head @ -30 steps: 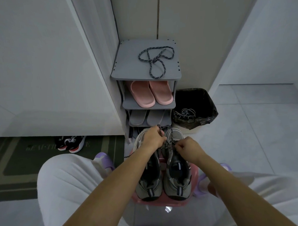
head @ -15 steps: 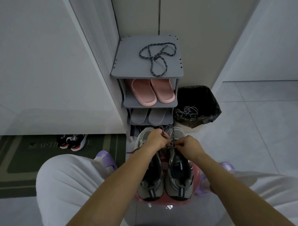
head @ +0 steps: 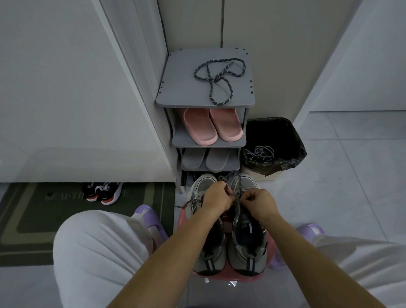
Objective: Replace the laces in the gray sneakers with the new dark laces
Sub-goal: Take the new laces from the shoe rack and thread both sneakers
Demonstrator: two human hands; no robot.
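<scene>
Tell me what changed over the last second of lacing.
Little moved. Both hands, left hand and right hand, drew slightly closer together over the right sneaker, still pinching the dark lace. The spare lace on the shoe rack and the old laces in the bin stayed put.

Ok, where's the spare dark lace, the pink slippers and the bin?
spare dark lace [head: 219,79]: head view, on the knot where its loops cross.
pink slippers [head: 200,126]: head view, on the left slipper's strap.
bin [head: 295,136]: head view, on its black liner's right wall.

Both forearms extended forward, left hand [head: 216,197] and right hand [head: 256,201] close together, fingers pinched closed
</scene>
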